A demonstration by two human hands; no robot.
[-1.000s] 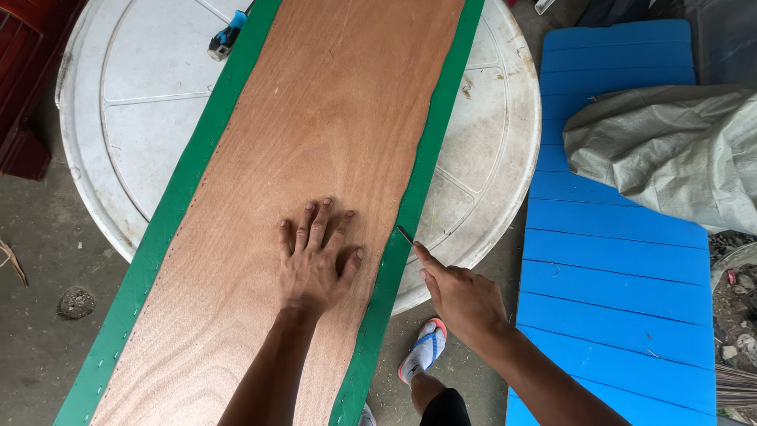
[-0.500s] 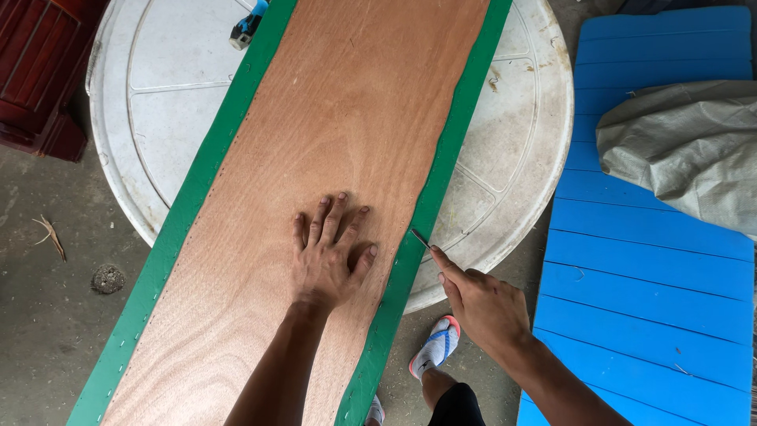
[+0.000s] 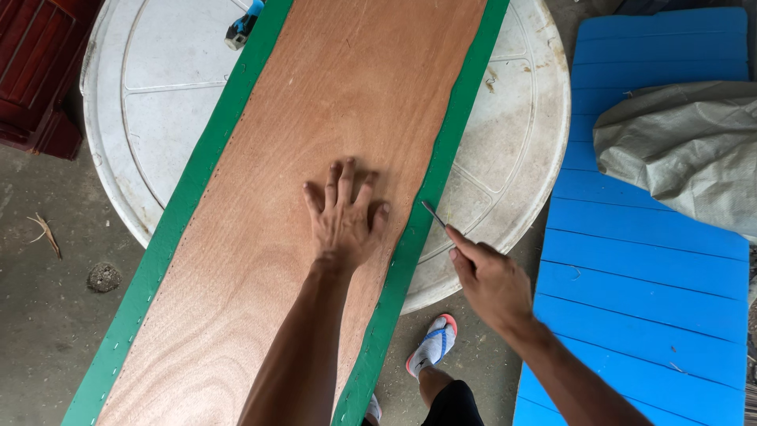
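Wood-grain veneer panel [image 3: 315,158], reddish-brown and edged with green stapled strips [image 3: 441,166], lies across a round white plastic table [image 3: 158,102]; left hand [image 3: 344,221] presses flat on it, fingers spread. Right hand [image 3: 489,280] pinches a thin metal tool [image 3: 433,214], tip at the right strip's outer edge, kind unclear. Blue slatted surface [image 3: 646,252] with grey tarp [image 3: 686,150] to the right; blue tool [image 3: 243,22] cut off at top, sandalled foot [image 3: 432,345] below.

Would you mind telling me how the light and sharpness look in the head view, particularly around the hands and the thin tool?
In the head view the light is soft and even, with no glare; the left hand casts only a faint shadow on the brown board; the right hand and its thin metal tool are fairly sharp, with no evident motion blur.
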